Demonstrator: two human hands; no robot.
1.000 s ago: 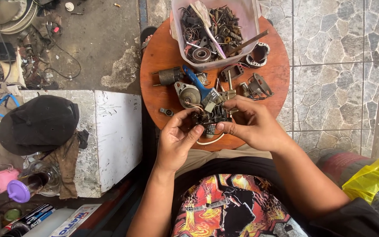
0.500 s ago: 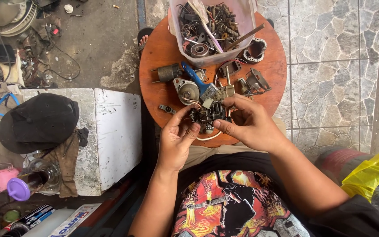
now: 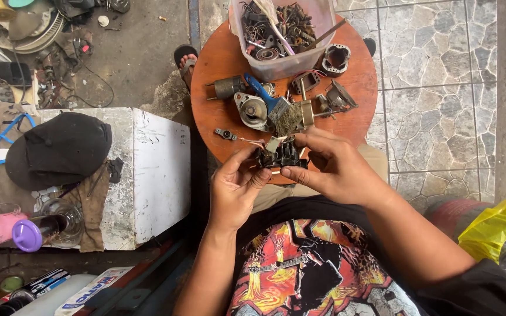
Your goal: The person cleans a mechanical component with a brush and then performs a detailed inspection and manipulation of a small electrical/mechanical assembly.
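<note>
We're getting one head-worn view, looking steeply down from above and close in, facing the near edge of the round wooden table (image 3: 218, 64), floor showing at both sides.

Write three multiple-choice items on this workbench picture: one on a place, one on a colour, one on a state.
1. Where does the clear tub stand?
A. at the far edge of the round table
B. on the white block
C. on the tiled floor

2. What colour is the cap on the white block?
A. yellow
B. black
C. red

3. How is the small dark part held?
A. lying loose on the table
B. in the right hand alone
C. between the left hand and the right hand

Key: 1 A, the tub sits on the table's far side; 2 B, the cap is black; 3 C, fingers of both hands pinch the part above the table's near edge.
</note>
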